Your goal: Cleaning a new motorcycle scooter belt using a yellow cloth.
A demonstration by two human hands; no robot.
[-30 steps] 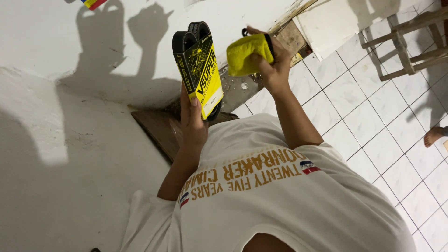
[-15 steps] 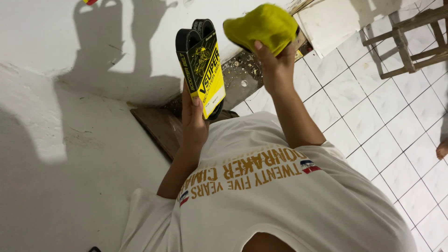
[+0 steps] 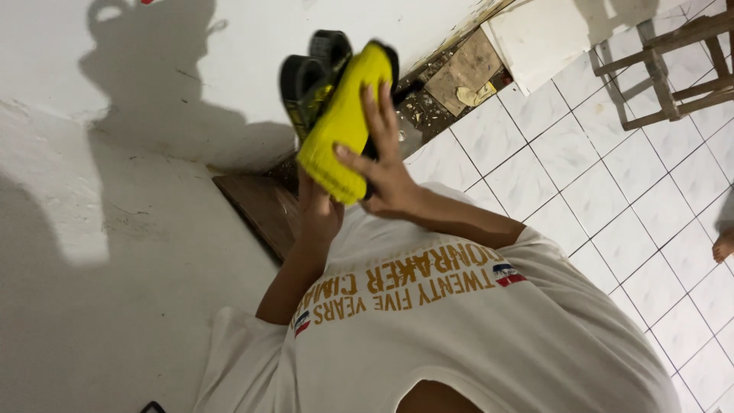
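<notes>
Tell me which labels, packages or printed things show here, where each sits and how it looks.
Sandals: black pair with yellow printed insoles, held up by the left hand, mostly behind the yellow cloth under the right hand.
Shirt print: gold lettering across the white shirt, with two small red, white and blue flag marks.

One head-worn view — looking steeply down, close over the person's chest, wall left, tiled floor [image 3: 612,191] right.

Yellow cloth [image 3: 344,126] soft, matt, pressed on the black rubbery matt sandals [image 3: 310,73]. Shirt [image 3: 459,336] matt white cotton. Floor tiles [image 3: 581,191] glossy white. Wall [image 3: 115,191] rough, scuffed paint. Chair [image 3: 673,69] bare wood.
</notes>
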